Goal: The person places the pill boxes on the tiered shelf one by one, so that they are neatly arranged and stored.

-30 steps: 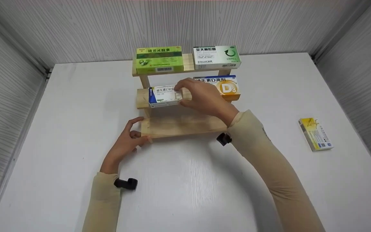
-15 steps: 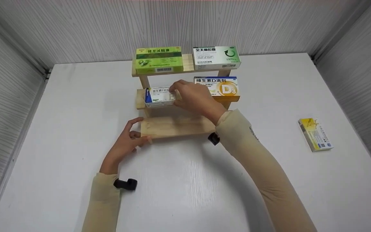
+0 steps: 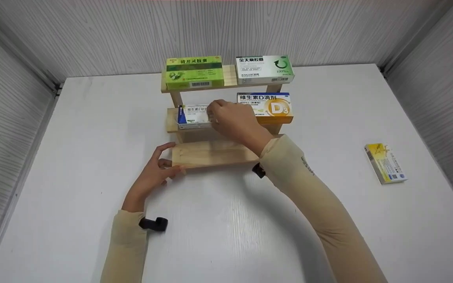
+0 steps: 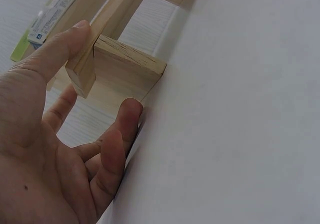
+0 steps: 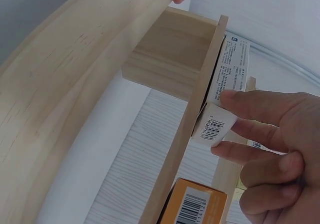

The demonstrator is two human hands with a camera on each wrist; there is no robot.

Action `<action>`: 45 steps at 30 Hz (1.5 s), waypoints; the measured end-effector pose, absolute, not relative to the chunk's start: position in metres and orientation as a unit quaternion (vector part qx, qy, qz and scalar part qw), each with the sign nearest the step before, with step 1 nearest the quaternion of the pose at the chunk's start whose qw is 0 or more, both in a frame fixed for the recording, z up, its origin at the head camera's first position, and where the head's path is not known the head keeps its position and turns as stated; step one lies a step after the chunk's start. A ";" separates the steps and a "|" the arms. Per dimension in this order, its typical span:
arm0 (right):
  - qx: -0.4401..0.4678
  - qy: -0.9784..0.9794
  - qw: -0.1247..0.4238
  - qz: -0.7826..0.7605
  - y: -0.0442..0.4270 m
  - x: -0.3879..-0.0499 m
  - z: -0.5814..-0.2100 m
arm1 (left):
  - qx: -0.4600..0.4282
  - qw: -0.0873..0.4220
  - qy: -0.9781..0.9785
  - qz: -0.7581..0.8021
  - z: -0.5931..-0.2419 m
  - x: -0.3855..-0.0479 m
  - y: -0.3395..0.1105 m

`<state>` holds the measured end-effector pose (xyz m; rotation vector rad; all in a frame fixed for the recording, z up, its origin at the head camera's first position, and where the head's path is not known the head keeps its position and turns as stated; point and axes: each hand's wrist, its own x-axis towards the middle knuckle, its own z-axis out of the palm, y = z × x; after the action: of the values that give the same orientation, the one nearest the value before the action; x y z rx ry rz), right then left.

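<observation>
A three-tier wooden rack (image 3: 218, 155) stands on the white table. My left hand (image 3: 152, 177) grips the left end of its lowest shelf, thumb at the front edge and index finger behind, as the left wrist view shows. On the middle shelf's left part lies a white and blue medicine box (image 3: 193, 116). My right hand (image 3: 236, 121) pinches this box by its right end, which the hand hides in the head view. In the right wrist view my thumb lies on the box's printed side (image 5: 232, 67), with fingertips by its barcode end.
An orange and white D3 box (image 3: 277, 108) sits on the middle shelf's right. The top shelf bears a green box (image 3: 195, 72) and a white and green box (image 3: 265, 70). A yellow and white box (image 3: 385, 163) lies on the table at right. Walls (image 3: 226, 31) enclose the table.
My right hand has shifted the white and blue box slightly left along the middle shelf, uncovering the D3 box. Its fingers now look more bent. My left hand stays on the rack.
</observation>
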<state>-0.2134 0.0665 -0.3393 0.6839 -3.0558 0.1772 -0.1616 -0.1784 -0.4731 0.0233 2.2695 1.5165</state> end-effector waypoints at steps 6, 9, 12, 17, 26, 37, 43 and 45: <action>0.228 -0.970 -0.006 0.079 0.075 -0.210 -0.333 | 0.005 0.205 0.818 0.537 -0.473 -0.162 -0.177; 0.228 -0.965 -0.012 0.126 0.087 -0.205 -0.327 | 0.002 0.209 0.819 0.535 -0.473 -0.163 -0.176; 0.236 -0.949 -0.021 0.208 0.103 -0.200 -0.321 | 0.001 0.211 0.819 0.534 -0.471 -0.163 -0.176; 0.255 -0.897 -0.033 0.359 0.135 -0.193 -0.314 | -0.001 0.211 0.814 0.541 -0.470 -0.162 -0.177; 0.192 -0.862 -0.025 0.469 0.196 -0.192 -0.306 | 0.007 0.199 0.818 0.539 -0.474 -0.162 -0.179; 0.086 -0.874 -0.001 0.478 0.276 -0.187 -0.329 | 0.008 0.200 0.823 0.532 -0.475 -0.162 -0.178; 0.016 -0.883 -0.004 0.468 0.328 -0.175 -0.349 | 0.003 0.206 0.820 0.533 -0.474 -0.161 -0.178; -0.005 -0.888 -0.007 0.459 0.346 -0.171 -0.356 | -0.002 0.209 0.818 0.536 -0.471 -0.161 -0.177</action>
<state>-0.1706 0.3461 -0.3560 -0.0173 -2.8025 1.4491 -0.1608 -0.1768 -0.4706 -0.0051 2.2748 1.4906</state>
